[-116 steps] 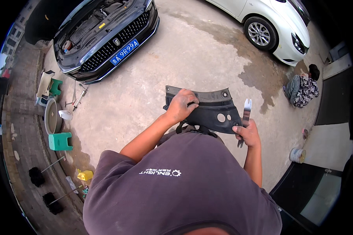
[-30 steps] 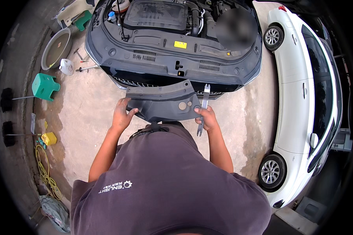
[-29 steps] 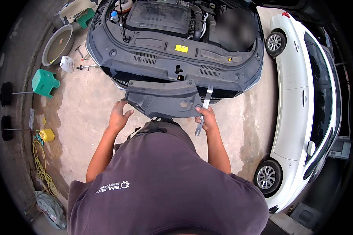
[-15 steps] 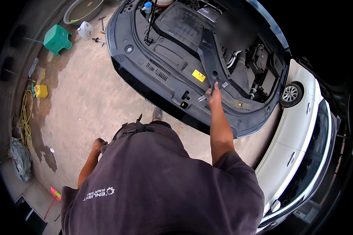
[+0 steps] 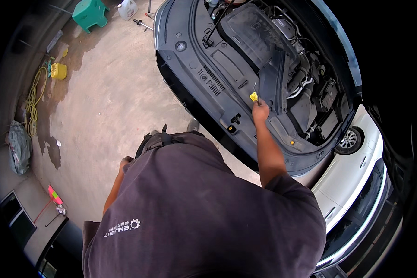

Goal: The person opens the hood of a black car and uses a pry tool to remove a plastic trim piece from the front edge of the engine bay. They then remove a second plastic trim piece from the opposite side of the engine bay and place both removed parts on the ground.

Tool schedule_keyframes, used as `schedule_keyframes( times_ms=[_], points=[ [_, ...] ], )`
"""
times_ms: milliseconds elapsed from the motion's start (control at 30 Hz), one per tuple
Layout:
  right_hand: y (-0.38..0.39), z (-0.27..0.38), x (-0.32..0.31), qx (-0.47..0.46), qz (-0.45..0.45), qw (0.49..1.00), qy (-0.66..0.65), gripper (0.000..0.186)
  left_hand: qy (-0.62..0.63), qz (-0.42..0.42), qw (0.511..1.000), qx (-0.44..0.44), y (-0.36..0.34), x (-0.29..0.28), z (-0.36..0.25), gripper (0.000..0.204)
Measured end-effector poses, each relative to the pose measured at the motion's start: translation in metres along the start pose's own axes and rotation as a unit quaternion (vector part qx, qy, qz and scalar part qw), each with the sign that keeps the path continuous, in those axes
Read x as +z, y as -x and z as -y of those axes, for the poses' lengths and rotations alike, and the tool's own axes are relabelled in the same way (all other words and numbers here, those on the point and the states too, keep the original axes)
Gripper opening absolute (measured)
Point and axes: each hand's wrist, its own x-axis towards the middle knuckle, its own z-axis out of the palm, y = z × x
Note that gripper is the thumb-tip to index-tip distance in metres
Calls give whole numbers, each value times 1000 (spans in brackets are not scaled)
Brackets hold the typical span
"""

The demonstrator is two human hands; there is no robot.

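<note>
My right hand (image 5: 260, 110) is closed around a thin grey metal tool (image 5: 257, 95), seen narrow, over the front cover (image 5: 226, 62) of the black car's engine bay. The dark plastic trim piece (image 5: 274, 76) lies across the bay just beyond my fingers, beside the engine cover (image 5: 245, 34); whether my fingers touch it I cannot tell. A yellow label (image 5: 253, 96) shows beside the tool. My left hand (image 5: 126, 163) is low by my waist at the left, its fingers mostly hidden by my shirt.
A white car (image 5: 350, 173) stands to the right. On the concrete (image 5: 92, 111) at the left are a green stool (image 5: 88, 16), white jug (image 5: 127, 9), yellow container (image 5: 59, 72), coiled yellow hose (image 5: 31, 109), grey bag (image 5: 20, 148) and a pink-headed tool (image 5: 55, 197).
The trim piece, earlier held in both hands, now lies on the engine bay. My left hand has dropped to my waist, my right arm reaches forward, and the view has swung round over the car.
</note>
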Motion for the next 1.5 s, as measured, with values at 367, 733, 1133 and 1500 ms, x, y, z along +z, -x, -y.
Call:
schedule_keyframes(
  times_ms=[367, 733, 1133, 1500],
  points=[
    [-12, 44, 72, 64, 37, 986, 152, 39, 9, 10, 998, -57, -42, -78, 17, 32],
    [23, 83, 85, 196, 40, 962, 188, 26, -159, 55, 984, 52, -245, -241, 118, 34],
    [45, 283, 194, 204, -80, 976, 23, 35, -40, -31, 999, -1, -396, -435, -154, 19],
    [-59, 422, 252, 162, -135, 977, 46, 45, -134, 41, 985, 102, -456, -418, -342, 27]
  ],
)
